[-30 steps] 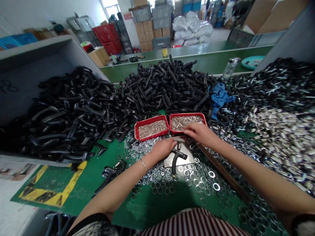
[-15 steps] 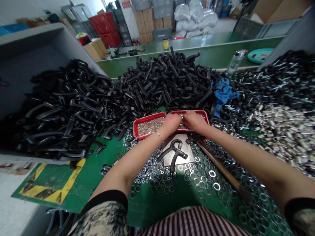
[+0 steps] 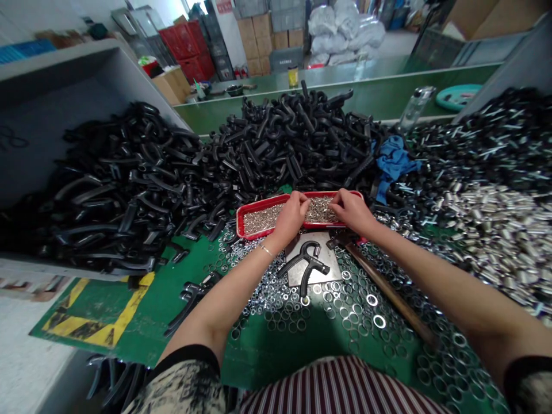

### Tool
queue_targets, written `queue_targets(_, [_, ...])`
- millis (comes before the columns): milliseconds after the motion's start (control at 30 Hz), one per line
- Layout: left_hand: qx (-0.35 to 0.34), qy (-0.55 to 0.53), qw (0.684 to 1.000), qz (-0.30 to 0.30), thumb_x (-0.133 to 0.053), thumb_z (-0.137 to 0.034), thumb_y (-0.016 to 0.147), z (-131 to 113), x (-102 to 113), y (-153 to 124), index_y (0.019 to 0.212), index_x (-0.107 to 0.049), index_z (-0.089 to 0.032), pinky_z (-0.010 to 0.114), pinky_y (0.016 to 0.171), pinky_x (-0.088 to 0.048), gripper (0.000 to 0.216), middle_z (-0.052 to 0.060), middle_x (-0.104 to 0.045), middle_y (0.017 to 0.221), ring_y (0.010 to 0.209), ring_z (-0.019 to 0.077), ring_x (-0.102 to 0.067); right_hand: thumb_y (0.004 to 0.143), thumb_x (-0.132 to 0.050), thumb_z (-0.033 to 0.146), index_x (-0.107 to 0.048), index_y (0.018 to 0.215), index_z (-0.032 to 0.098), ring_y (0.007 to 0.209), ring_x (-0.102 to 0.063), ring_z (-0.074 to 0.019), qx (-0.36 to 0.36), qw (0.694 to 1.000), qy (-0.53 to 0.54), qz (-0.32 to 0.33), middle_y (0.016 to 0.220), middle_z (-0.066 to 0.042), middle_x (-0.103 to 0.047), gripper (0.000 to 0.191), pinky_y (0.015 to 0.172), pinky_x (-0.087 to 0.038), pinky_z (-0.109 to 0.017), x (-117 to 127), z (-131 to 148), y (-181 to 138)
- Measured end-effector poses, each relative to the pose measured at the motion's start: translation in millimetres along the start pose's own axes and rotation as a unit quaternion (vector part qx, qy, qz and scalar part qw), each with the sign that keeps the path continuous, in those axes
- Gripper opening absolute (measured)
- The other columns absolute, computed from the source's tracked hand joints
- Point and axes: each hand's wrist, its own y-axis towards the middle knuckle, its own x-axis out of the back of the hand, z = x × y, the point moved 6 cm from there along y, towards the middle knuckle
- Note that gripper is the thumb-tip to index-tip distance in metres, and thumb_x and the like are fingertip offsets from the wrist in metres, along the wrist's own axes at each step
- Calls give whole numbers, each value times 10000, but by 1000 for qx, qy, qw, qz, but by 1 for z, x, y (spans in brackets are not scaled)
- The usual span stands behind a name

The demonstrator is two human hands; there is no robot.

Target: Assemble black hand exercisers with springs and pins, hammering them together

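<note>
My left hand (image 3: 292, 214) is over the gap between two red trays, fingertips pinched together; whatever they hold is too small to name. My right hand (image 3: 351, 211) reaches into the right-hand red tray (image 3: 361, 195), thumb and fingers pinched at the small metal pins inside, the pinched item hidden. The left-hand red tray (image 3: 240, 225) holds small shiny metal pieces. Just below the hands, a black hand-grip exerciser (image 3: 309, 265) with two handles and a hooked top lies on a square metal plate (image 3: 332, 277). Neither hand touches it.
A hammer (image 3: 383, 287) lies right of the plate, among scattered metal rings (image 3: 353, 313). Piles of black handles (image 3: 297, 132) rise behind and to the left. Silvery sleeves (image 3: 504, 230) are heaped at right, near a blue cloth (image 3: 394, 161) and glass bottle (image 3: 416, 109).
My hands have moved apart: the left came back to the left and the right shifted slightly right. Before, their fingers met over the right-hand tray. The hand-grip exerciser stays on the plate.
</note>
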Motion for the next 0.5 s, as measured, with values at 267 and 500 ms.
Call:
queue_targets(267, [110, -176, 970, 131, -628, -259, 913, 20, 19, -108, 972, -668, -183, 273, 632, -468, 105, -13, -651, 736, 593, 124, -598, 884, -615, 367, -646, 1015, 225, 698, -690, -179, -74, 936, 313, 140, 900, -34, -730, 196, 651, -553, -328, -6, -7, -71])
queue_targets(500, [26, -22, 995, 97, -656, -295, 918, 0, 2, -111, 819, -628, -186, 337, 819, -481, 150, 37, -632, 884, 864, 195, -604, 894, -654, 331, -677, 765, 218, 855, -636, -222, 49, 984, 161, 58, 836, -37, -721, 173, 867, -478, -414, -31, 19, -75])
